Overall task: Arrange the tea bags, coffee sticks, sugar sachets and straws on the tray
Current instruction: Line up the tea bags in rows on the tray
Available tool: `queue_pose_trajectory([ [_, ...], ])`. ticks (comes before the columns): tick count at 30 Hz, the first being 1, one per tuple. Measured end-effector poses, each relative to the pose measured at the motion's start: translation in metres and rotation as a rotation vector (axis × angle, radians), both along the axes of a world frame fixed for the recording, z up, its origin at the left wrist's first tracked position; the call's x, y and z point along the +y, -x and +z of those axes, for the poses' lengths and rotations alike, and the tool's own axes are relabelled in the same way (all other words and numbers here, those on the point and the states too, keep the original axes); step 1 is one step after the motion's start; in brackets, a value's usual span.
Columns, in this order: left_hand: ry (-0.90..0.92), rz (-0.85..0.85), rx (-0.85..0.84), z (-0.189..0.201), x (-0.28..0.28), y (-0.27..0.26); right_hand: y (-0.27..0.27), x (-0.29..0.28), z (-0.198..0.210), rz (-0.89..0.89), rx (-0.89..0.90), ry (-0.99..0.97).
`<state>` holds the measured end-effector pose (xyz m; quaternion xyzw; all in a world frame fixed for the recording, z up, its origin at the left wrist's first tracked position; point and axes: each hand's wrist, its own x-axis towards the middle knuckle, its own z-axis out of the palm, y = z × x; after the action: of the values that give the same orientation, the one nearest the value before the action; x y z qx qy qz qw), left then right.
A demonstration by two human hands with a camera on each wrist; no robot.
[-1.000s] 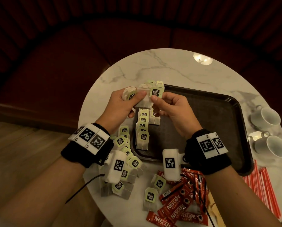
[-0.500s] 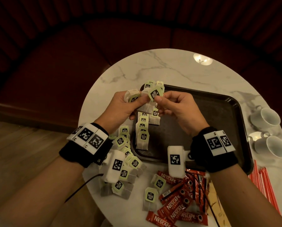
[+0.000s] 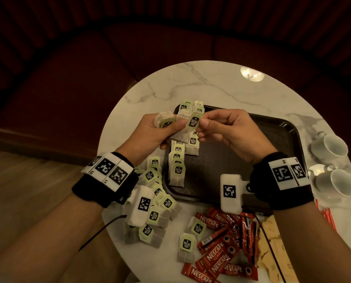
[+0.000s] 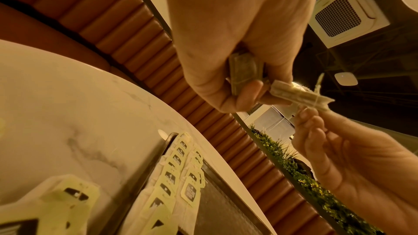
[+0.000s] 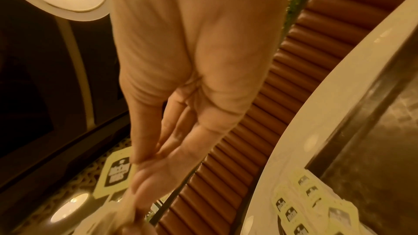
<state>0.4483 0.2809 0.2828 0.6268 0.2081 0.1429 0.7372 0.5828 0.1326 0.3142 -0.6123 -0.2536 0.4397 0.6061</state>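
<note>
Above the far-left corner of the dark tray (image 3: 293, 127), my left hand (image 3: 170, 129) grips a small bunch of tea bags (image 3: 164, 121). My right hand (image 3: 201, 127) pinches the green tag (image 3: 193, 121) of one bag from that bunch; the tag (image 5: 117, 172) shows beside the thumb. In the left wrist view that bag (image 4: 298, 96) stretches between the left hand (image 4: 226, 78) and the right fingers (image 4: 316, 122). A row of tea bags (image 3: 177, 166) lies along the tray's left side. Loose tea bags (image 3: 156, 205) are piled on the table under my left wrist.
Red coffee sticks (image 3: 221, 252) lie heaped at the round marble table's near edge, with beige sugar sachets (image 3: 272, 248) beside them. Red straws (image 3: 329, 217) lie at the right edge. Two white cups (image 3: 329, 148) stand right of the tray. A red sofa curves behind.
Both hands have stayed above the tray's corner. My right fingers have shifted from the bag's body to its green tag, and the right wrist has swung slightly right.
</note>
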Motion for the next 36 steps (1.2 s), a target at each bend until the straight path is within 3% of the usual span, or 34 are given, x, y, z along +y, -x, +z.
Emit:
queue_pose_trajectory([
  [8, -0.025, -0.026, 0.008, 0.0, 0.002, 0.001, 0.001, 0.0, 0.009, 0.041, -0.329, 0.115],
  [36, -0.07, -0.253, 0.052, 0.009, 0.002, 0.003, -0.001, 0.003, 0.013, 0.184, -0.367, 0.132],
])
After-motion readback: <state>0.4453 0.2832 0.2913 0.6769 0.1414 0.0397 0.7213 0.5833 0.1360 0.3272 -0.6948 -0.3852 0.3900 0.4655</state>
